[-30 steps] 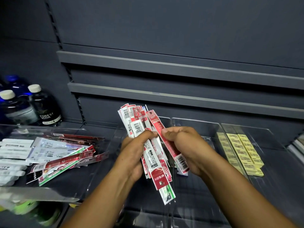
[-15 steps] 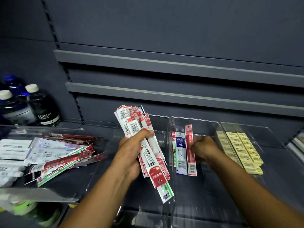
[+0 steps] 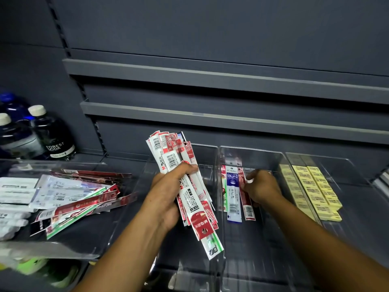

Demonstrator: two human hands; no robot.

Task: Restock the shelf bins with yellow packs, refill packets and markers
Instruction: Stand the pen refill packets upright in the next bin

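Packets (image 3: 232,192) in bin (image 3: 252,150): three; bottles (image 3: 52,133): three.

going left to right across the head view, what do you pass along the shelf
soda bottles, loose packets, left hand gripping bundle of refill packets, packets in the middle bin, right hand, yellow packs

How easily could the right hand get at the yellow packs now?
Probably easily: the right hand holds only one red refill packet, and the yellow packs lie uncovered in the next open-topped bin.

The dark shelf (image 3: 124,162) carries clear bins (image 3: 219,165) side by side and soda bottles (image 3: 52,135).
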